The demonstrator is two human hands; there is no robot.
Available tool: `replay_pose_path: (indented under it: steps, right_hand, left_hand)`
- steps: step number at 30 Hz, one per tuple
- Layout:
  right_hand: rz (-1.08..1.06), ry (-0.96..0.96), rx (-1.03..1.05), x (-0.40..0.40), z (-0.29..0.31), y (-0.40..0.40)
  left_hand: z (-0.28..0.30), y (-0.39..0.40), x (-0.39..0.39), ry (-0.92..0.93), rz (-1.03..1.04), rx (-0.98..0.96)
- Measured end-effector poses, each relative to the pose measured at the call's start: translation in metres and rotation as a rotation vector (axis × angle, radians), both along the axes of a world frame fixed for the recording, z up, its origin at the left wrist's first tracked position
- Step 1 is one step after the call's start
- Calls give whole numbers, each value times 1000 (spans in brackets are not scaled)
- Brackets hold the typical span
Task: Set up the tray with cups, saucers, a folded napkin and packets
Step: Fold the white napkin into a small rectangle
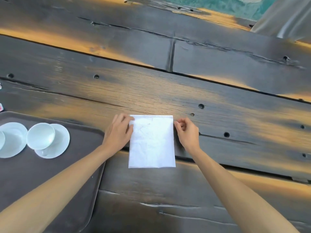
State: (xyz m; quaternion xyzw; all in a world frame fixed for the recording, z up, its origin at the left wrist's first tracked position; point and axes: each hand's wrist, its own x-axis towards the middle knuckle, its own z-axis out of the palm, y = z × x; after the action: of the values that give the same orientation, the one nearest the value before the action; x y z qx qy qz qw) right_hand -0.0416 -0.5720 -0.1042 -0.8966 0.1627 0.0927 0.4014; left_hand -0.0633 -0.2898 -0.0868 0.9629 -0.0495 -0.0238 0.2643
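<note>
1. At the far left edge, small red-and-white packets [1, 107] lie on the wood just beyond the tray, mostly cut off by the frame.
2. Next comes a dark brown plastic tray with rounded corners [80, 165]; it carries two pale glossy round saucers [63, 140], the right one holding a white cup [40, 136], and its near half is bare.
3. Just past the tray's right rim, the left hand [118, 132] pinches the top-left corner of a white, faintly crumpled rectangular folded napkin [152, 145], which lies flat on the table.
4. The right hand [186, 132] has curled fingers at the napkin's top-right edge; an actual grip cannot be confirmed.
5. Dark, cracked, knotted wooden planks [235, 98] stretch open to the right.
</note>
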Motion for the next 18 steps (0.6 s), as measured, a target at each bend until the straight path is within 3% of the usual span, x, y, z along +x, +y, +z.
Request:
replay_pose_path:
  steps: [4, 8, 14, 18]
  right_hand:
    - [307, -65, -89, -50, 11, -11]
    - [508, 4, -167, -101, 10, -20]
    - [558, 10, -117, -137, -2, -27]
    - [541, -110, -157, -141, 0, -20]
  left_hand:
    - [8, -5, -52, 4, -352, 8]
    - [6, -3, -105, 199, -412, 13]
    - [8, -6, -124, 146, -424, 191]
    - [17, -12, -127, 72, -454, 283]
